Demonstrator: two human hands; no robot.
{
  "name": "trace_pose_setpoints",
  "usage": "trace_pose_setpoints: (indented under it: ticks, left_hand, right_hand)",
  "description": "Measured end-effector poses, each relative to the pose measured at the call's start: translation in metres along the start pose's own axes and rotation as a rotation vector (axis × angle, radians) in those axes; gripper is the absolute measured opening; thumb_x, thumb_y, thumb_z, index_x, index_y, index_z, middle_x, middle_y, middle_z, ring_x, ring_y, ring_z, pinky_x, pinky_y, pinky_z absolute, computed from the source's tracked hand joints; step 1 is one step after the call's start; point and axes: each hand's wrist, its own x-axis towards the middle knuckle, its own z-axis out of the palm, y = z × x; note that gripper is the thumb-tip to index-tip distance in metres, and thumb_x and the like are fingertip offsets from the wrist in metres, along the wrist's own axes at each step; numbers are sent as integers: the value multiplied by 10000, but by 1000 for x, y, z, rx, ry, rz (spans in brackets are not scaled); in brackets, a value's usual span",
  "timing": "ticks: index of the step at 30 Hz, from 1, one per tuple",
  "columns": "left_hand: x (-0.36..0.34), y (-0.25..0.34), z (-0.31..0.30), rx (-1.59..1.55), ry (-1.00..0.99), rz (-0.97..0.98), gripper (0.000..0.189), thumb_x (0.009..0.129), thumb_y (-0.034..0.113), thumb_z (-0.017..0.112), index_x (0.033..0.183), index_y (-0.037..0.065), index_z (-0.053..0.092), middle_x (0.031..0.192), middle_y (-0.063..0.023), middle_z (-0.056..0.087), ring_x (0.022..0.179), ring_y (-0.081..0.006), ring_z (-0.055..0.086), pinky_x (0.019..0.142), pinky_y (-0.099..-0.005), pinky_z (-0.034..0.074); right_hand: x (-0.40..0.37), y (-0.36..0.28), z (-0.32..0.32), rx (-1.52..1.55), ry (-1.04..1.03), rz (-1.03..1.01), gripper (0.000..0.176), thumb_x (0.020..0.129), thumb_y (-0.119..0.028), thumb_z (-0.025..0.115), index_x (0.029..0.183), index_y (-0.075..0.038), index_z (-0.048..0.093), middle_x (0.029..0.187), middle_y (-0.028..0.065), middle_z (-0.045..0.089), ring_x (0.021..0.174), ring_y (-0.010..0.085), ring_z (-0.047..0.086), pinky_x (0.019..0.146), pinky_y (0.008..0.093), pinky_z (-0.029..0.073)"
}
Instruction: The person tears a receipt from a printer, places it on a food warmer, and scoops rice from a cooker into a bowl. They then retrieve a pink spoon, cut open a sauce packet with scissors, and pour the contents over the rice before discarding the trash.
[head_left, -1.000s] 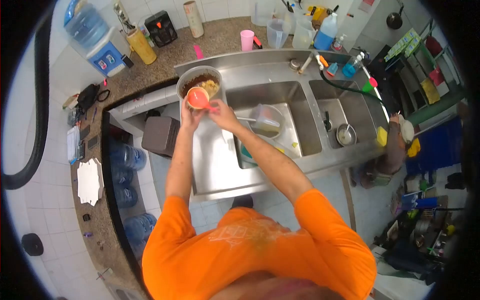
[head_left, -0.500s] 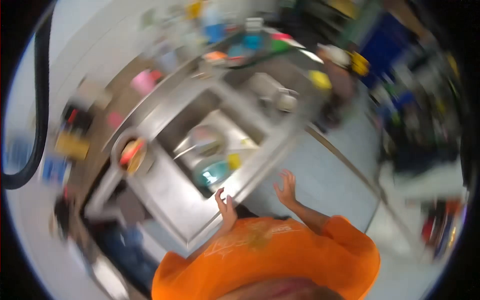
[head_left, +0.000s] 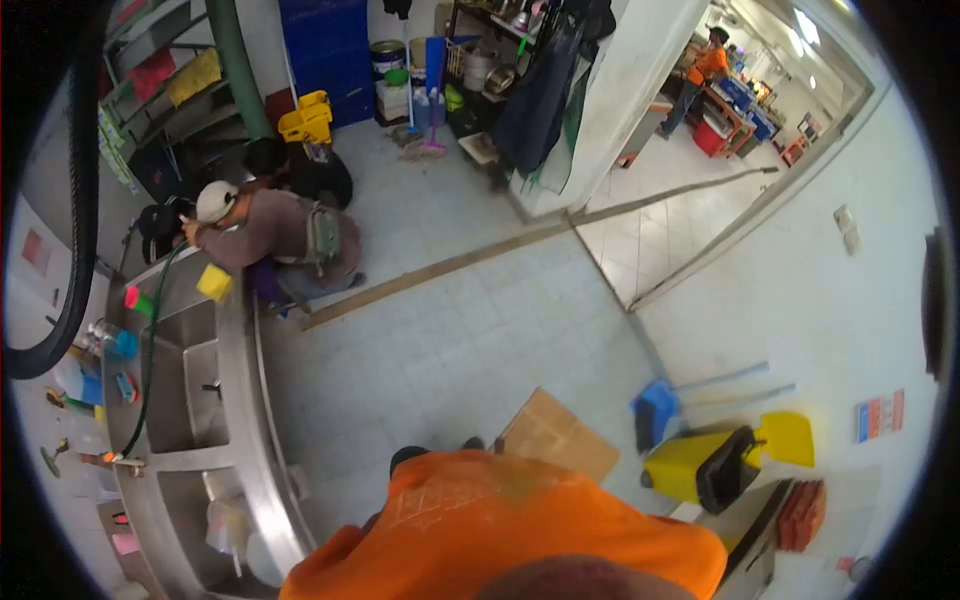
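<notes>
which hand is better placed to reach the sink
Left, probably. The sink runs along the person's left side, while the right side faces open floor and a cardboard sheet. Neither hand is in view, so this rests only on how the body stands.

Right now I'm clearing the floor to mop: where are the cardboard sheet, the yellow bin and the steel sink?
cardboard sheet (head_left: 555, 440): head view, middle of its flat face.
yellow bin (head_left: 675, 470): head view, its yellow side.
steel sink (head_left: 240, 375): head view, front rim.
</notes>
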Motion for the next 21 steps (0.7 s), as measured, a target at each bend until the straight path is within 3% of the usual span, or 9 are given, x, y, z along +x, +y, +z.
trace_pose_setpoints:
  ticks: [7,11,15,17,19,20,21]
  left_hand:
    - [48,133,78,-116,-5,-87,445,934,442,485,1159,69,578,1127,-123,604,1023,-264,563,894,-373,438]
    - [104,260,128,-182,-41,-90,454,930,456,481,1153,73,579,1131,-122,602,1016,-270,564,889,-377,440]
    - [153,440,193,-258,-88,67,464,926,471,478,1148,77,579,1135,-122,600,1008,-276,566,884,-381,442]
    - [168,548,226,-171,-74,264,507,857,538,548,1132,113,575,1112,-72,591,1054,-230,524,866,-447,437]
    - [141,670,284,-177,-14,519,442,846,501,570,1081,127,573,1088,-58,592,1004,-203,541,802,-397,445]
    - [157,726,308,-116,-61,575,433,847,490,579,1087,129,563,1073,-43,593,981,-185,551,785,-378,442]
    - [138,781,340,-244,-164,608,358,858,421,560,1091,148,566,1028,-8,600,929,-136,566,725,-312,440]
  right_hand:
    - [92,-168,-91,190,-30,-307,440,896,-389,558,1145,-26,532,964,114,515,923,225,485,778,388,407]
    - [150,-249,-154,215,-27,-325,437,898,-403,556,1120,-26,550,907,98,519,866,208,493,738,383,413]
    - [185,-283,-238,262,34,-121,438,900,-417,555,1094,-25,569,849,82,524,809,191,500,698,378,419]
    - [205,-297,-278,302,74,-29,439,901,-424,554,1082,-25,578,821,74,526,780,183,504,678,376,421]
    - [220,-321,-313,355,104,19,441,902,-431,554,1069,-25,588,792,66,529,752,174,508,658,373,424]
    - [229,-338,-327,382,116,26,442,902,-435,553,1063,-25,592,778,62,530,737,170,510,648,372,426]
    - [238,-360,-338,410,121,26,443,903,-438,553,1056,-24,597,763,58,531,723,166,512,638,371,427]
